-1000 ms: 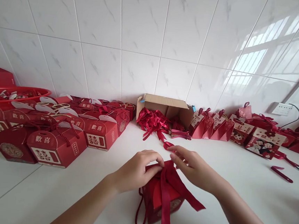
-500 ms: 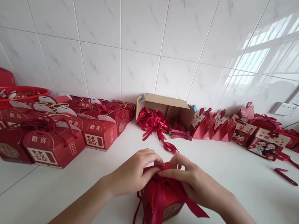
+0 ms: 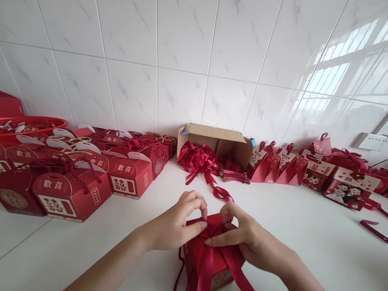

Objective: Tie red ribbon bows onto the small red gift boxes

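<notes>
A red gift box (image 3: 192, 258) stands on the white counter in front of me, with a red cord hanging at its left side. Across its top lies a dark red ribbon (image 3: 206, 273), knotted near the middle, with two tails running down the near side. At the left of the knot, my left hand (image 3: 178, 225) has thumb and fingertips pinched close together on the ribbon. My right hand (image 3: 247, 238) is at the knot's right, its thumb and curled fingers around the ribbon. Part of the knot is hidden by the fingers.
Many red boxes (image 3: 130, 176) stand at the left beside a red basin (image 3: 58, 121). Behind the hands is a cardboard box (image 3: 215, 131) with red ribbons (image 3: 196, 157). Triangular boxes (image 3: 258, 164) and a dark red strip (image 3: 375, 231) lie right.
The fingertips of both hands have moved slightly apart, showing more of the knot. The right ribbon tail has swung down and left. The view has shifted slightly.
</notes>
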Motion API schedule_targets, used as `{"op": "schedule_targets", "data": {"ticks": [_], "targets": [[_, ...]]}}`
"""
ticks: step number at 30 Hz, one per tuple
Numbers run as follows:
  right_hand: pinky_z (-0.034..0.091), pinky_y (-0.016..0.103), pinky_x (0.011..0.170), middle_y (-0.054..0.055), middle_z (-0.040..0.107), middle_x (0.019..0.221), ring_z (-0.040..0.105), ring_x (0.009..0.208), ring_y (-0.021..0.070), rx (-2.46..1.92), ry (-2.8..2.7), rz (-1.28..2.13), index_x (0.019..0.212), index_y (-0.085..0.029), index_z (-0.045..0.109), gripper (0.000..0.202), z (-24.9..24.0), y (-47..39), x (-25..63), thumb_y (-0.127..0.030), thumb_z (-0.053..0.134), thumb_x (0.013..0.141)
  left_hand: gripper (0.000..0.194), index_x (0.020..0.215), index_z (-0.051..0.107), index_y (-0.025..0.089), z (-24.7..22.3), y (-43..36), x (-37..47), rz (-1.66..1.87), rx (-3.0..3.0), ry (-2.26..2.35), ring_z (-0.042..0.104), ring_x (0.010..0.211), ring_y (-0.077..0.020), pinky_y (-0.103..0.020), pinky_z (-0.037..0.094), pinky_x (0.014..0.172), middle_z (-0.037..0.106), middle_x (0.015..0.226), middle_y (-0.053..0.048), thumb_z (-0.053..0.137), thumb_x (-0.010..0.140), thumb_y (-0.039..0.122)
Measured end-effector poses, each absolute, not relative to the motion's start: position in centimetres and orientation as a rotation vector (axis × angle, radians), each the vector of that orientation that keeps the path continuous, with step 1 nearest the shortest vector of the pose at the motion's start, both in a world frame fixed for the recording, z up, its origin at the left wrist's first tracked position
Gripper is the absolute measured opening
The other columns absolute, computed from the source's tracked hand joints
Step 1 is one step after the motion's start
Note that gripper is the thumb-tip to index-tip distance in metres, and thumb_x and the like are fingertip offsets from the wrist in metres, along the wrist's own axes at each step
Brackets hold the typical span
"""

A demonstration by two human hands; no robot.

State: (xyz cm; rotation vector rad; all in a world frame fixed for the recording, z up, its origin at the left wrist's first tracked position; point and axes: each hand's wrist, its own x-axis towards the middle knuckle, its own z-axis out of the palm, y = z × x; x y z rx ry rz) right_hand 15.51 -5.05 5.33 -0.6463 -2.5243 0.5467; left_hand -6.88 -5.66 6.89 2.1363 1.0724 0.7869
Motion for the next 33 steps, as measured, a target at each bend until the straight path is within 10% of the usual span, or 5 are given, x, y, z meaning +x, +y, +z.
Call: {"op": "schedule_targets", "data": {"ticks": [33], "targets": [[0.049,0.029,0.076,0.004,0.036,0.091,0.044,0.086,0.0127,-0.478,-2.399,0.675,0.104,-0.034,0.069,0.04,4.3,-4.4,15.5,-0.009,0.04,0.09,0.03,0.072,0.064,0.021,6.7,-4.9,-6.6,0.693,1.814,0.88,0.032,0.131,-0.0255,-0.038,0.026,0.108,0.049,0.133,-0.003,0.049,0.086,0.042]]}}
